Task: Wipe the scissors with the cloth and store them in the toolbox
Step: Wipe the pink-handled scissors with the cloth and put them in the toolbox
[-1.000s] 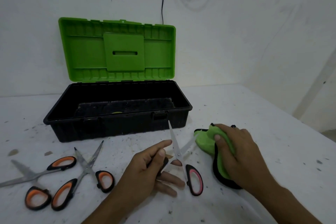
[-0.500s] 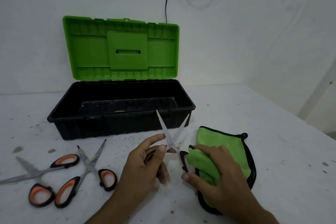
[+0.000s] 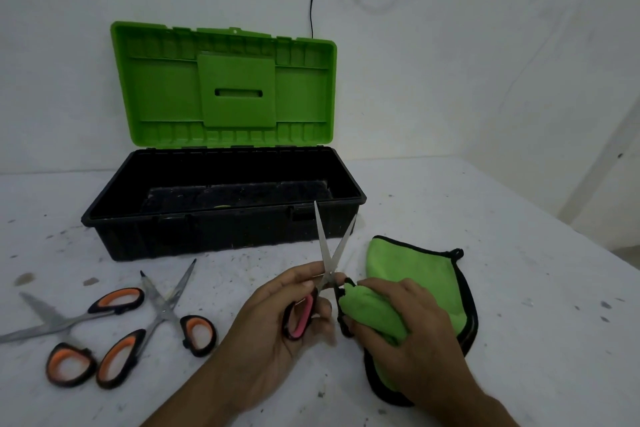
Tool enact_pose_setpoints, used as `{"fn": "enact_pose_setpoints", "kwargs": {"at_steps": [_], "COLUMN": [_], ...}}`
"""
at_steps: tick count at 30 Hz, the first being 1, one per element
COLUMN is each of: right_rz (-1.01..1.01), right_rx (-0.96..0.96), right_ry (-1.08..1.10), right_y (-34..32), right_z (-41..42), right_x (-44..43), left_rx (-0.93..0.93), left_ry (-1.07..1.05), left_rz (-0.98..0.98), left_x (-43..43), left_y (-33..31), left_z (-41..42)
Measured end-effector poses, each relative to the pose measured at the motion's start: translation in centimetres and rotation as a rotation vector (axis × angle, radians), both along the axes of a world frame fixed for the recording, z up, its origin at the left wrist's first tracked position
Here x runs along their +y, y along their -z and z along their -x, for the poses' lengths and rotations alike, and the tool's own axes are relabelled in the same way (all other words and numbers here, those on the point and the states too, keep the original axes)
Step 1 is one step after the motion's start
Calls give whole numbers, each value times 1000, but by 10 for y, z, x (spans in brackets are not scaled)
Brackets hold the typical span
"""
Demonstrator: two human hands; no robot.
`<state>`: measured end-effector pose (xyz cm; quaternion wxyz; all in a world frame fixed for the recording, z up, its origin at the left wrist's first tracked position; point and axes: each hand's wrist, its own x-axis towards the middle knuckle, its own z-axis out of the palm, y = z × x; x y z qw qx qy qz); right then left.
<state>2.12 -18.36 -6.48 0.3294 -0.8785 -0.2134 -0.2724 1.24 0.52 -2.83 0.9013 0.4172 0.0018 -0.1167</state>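
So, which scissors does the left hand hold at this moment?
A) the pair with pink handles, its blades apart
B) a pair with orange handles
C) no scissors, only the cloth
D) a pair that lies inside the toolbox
A: the left hand grips the pink-handled scissors with the blades spread, while one orange-handled pair and the other orange-handled pair lie untouched on the table.

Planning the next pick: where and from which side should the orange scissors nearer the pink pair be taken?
Probably by a handle loop, from the near side. The orange scissors lie flat, open in an X, blades pointing away toward the toolbox, loops toward you. The right loop sits clear of the other pair, so start there.
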Motion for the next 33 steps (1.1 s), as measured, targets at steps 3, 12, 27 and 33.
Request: {"fn": "enact_pose_setpoints", "kwargs": {"at_steps": [3, 12, 27, 33], "right_rz": [-167, -303, -382, -469], "right_rx": [23, 215, 316, 406], "right_ry": [-40, -172, -148, -110], "right_y": [-2, -18, -24, -27], "right_z": [4, 14, 11, 8], "right_x": [1, 8, 7, 5], "left_rx": [-21, -246, -330, -440], "left_ry": [-33, -189, -190, -440], "left_rz": [-8, -597, -756, -1095], "left_x": [-3, -5, -3, 8], "left_y": [1, 7, 6, 7], "left_z": [2, 6, 9, 0]}}
